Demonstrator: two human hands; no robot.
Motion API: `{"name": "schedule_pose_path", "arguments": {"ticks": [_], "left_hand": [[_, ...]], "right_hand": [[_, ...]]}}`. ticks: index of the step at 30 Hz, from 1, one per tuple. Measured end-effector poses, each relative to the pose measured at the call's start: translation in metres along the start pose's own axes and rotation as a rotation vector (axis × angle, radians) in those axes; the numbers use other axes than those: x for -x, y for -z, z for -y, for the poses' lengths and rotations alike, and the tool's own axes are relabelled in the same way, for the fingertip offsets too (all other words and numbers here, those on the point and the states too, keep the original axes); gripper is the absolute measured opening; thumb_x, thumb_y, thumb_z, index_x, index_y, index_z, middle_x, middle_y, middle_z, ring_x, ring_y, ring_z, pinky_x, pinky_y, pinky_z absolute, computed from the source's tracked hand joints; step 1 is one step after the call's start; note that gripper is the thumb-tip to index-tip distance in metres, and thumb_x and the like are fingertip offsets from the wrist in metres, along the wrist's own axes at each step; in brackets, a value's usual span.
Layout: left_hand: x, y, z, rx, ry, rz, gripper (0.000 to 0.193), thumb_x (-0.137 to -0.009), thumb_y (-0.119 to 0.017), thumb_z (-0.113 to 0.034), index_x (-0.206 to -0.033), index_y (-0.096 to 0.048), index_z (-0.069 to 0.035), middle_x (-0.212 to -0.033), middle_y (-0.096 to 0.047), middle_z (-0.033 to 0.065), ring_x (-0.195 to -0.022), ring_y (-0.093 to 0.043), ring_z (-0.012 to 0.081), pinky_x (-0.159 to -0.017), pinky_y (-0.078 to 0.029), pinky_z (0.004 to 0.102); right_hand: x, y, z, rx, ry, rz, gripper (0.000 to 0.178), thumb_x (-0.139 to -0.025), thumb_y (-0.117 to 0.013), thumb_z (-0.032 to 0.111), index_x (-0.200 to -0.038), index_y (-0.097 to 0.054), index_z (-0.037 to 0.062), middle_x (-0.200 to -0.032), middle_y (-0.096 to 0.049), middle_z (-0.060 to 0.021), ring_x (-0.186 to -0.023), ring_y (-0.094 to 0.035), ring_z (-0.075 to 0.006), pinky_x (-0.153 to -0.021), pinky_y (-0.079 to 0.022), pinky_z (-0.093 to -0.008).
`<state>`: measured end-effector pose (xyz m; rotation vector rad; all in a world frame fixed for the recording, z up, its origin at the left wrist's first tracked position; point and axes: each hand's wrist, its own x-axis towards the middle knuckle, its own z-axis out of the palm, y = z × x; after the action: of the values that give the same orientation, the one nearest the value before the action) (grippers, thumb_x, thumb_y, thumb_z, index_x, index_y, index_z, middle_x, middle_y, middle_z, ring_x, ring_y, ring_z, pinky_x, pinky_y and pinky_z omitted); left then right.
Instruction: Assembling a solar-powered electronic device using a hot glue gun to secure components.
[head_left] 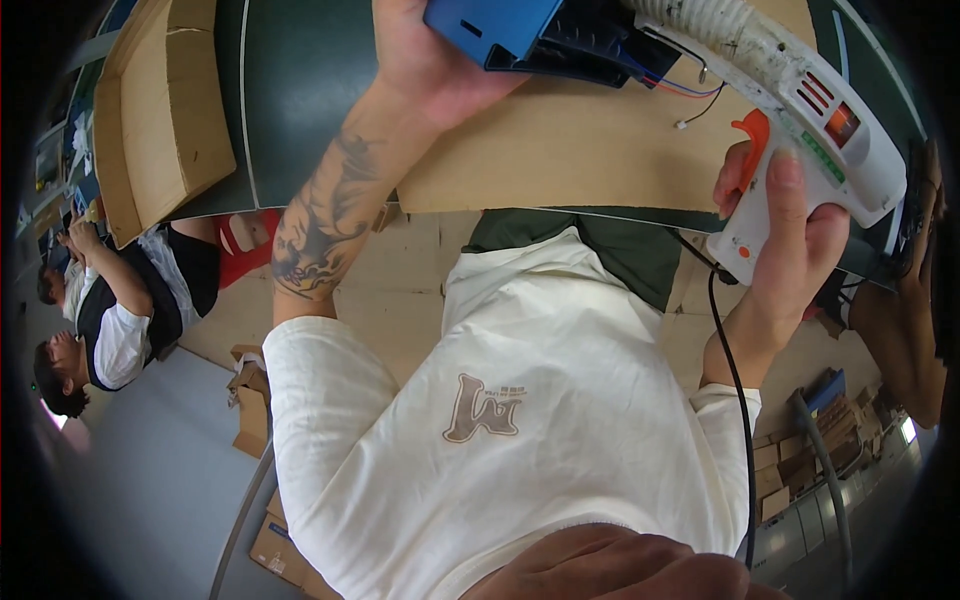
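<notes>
At the top of the head view my left hand (440, 75) grips a blue casing (505, 28) from its left side, fingers partly hidden beneath it. The casing has a black inner part (590, 50). Thin red, blue and black wires hang from it, with a small white plug (682, 124) on one end. My right hand (800, 220) is wrapped round the handle of a white hot glue gun (865, 165), fingers by its orange trigger (752, 140). The gun's stained, ribbed front part (710, 30) reaches toward the casing; its tip is out of view.
Under the work lies a brown cardboard sheet (500, 150) on a dark green table (310, 80). An open cardboard tray (205, 110) sits at the left. The gun's black cable (735, 370) hangs by my right arm. Other people are seated left and right.
</notes>
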<state>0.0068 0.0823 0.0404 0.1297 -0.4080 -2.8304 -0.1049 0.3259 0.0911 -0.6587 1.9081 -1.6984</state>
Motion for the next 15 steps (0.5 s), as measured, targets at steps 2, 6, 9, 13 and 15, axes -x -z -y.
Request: {"name": "schedule_pose_path", "arguments": {"ticks": [2, 6, 9, 13, 15], "left_hand": [[-0.004, 0.001, 0.002, 0.038, -0.003, 0.034, 0.045, -0.097, -0.058, -0.033, -0.133, -0.056, -0.007, -0.125, -0.067, 0.0163, -0.111, -0.067, 0.0323, -0.101, -0.052, 0.0486], [0.001, 0.0, 0.002, -0.041, -0.014, 0.013, 0.045, -0.097, -0.058, -0.033, -0.134, -0.056, -0.007, -0.125, -0.067, 0.016, -0.111, -0.067, 0.0324, -0.102, -0.052, 0.0491], [0.001, -0.005, 0.004, -0.005, -0.013, 0.036, 0.045, -0.096, -0.058, -0.032, -0.134, -0.056, -0.007, -0.125, -0.067, 0.0155, -0.112, -0.066, 0.0322, -0.102, -0.051, 0.0492], [-0.001, -0.003, 0.003, -0.014, -0.011, 0.039, 0.045, -0.096, -0.058, -0.032, -0.134, -0.055, -0.007, -0.126, -0.067, 0.0146, -0.111, -0.067, 0.0316, -0.101, -0.052, 0.0477], [0.0, 0.006, 0.0, -0.015, -0.004, 0.028, 0.045, -0.096, -0.058, -0.032, -0.134, -0.055, -0.007, -0.127, -0.067, 0.0143, -0.11, -0.067, 0.0315, -0.1, -0.053, 0.0461]], "right_hand": [[0.001, 0.002, -0.001, 0.009, 0.001, -0.004, 0.038, -0.098, -0.059, 0.022, -0.12, -0.054, -0.0087, -0.08, -0.063, -0.0154, -0.065, -0.058, -0.0189, -0.056, -0.046, -0.0296], [0.001, 0.001, -0.008, -0.008, 0.034, 0.01, 0.037, -0.098, -0.06, 0.022, -0.119, -0.055, -0.0086, -0.08, -0.063, -0.0156, -0.065, -0.058, -0.0188, -0.056, -0.045, -0.0292], [0.003, 0.0, -0.012, 0.015, 0.079, 0.005, 0.037, -0.099, -0.059, 0.021, -0.119, -0.055, -0.0093, -0.081, -0.063, -0.0158, -0.065, -0.059, -0.0192, -0.056, -0.047, -0.0296], [0.003, 0.002, -0.018, 0.116, 0.19, 0.06, 0.035, -0.101, -0.056, 0.015, -0.124, -0.054, -0.011, -0.092, -0.067, -0.019, -0.078, -0.067, -0.0244, -0.065, -0.055, -0.0336], [0.004, -0.006, -0.018, 0.168, 0.243, 0.039, 0.034, -0.101, -0.055, 0.012, -0.126, -0.053, -0.0112, -0.099, -0.068, -0.0204, -0.086, -0.069, -0.0267, -0.071, -0.057, -0.0358]]}}
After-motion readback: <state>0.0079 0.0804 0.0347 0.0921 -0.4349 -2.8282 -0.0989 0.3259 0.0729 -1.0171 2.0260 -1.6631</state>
